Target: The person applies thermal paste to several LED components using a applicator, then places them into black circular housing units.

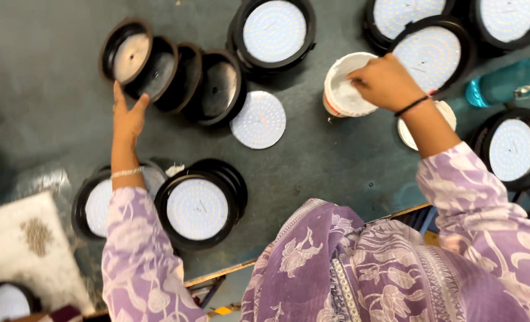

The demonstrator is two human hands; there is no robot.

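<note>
My left hand (128, 116) reaches flat toward a row of empty black round housings (157, 68) that lean on each other, its fingertips touching the edge of one. My right hand (387, 80) dips its fingers into a small white tub (339, 95) of white paste. A loose white round LED disc (257, 119) lies on the table between both hands. Near my body sit two black housings fitted with LED discs (196, 209), one partly under my left forearm.
More assembled round LED lamps (274, 30) stand along the far edge and at the right (512, 149). A blue-green bottle (509, 80) lies at the right. A white lid (446, 113) sits under my right wrist. White packing material (26, 244) is at the lower left.
</note>
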